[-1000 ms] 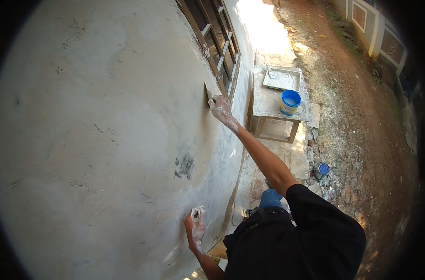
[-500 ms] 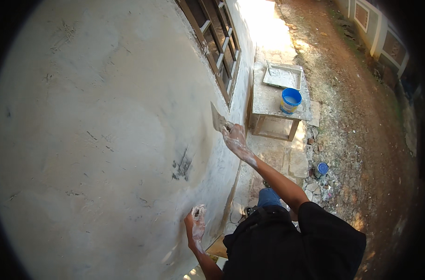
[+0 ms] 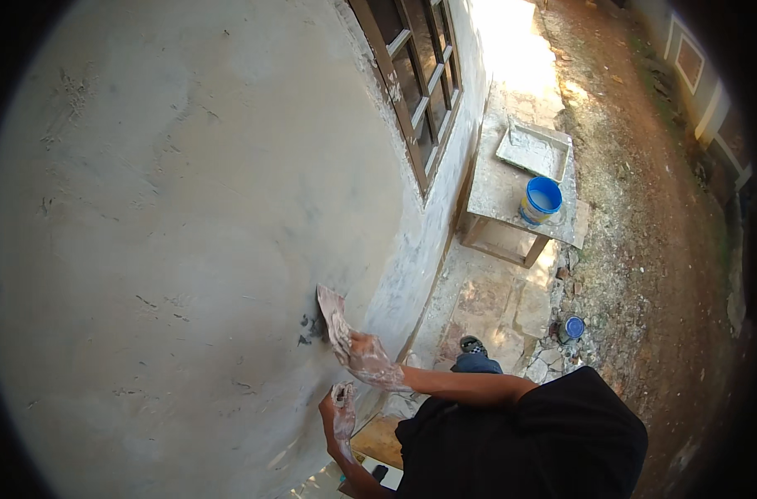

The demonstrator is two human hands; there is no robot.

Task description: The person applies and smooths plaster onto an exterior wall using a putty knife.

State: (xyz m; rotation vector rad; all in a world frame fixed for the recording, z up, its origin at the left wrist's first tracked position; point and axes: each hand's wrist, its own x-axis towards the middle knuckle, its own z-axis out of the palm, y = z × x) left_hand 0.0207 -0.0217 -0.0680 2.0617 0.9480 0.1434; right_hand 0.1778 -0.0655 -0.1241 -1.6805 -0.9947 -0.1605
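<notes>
My right hand (image 3: pixel 373 363), smeared with whitish paste, is closed around a putty knife (image 3: pixel 332 308). The knife's wide blade lies at the plastered wall (image 3: pixel 204 249), beside a dark patch (image 3: pixel 307 331) that it partly hides. Just below it, my left hand (image 3: pixel 339 418) is held near the wall with its fingers curled. White paste coats those fingers, and whatever is in them cannot be made out.
A barred window (image 3: pixel 418 79) is set in the wall above. Beyond my right arm stands a low table (image 3: pixel 499 195) with a paste-filled tray (image 3: pixel 535 152) and a blue-rimmed bucket (image 3: pixel 542 200). A small blue-lidded can (image 3: pixel 572 328) sits on the rubble-strewn ground.
My right hand has swung the putty knife down and left, from beside the window corner to the dark patch, less of which shows now. My left hand has shifted slightly. The view has turned a little.
</notes>
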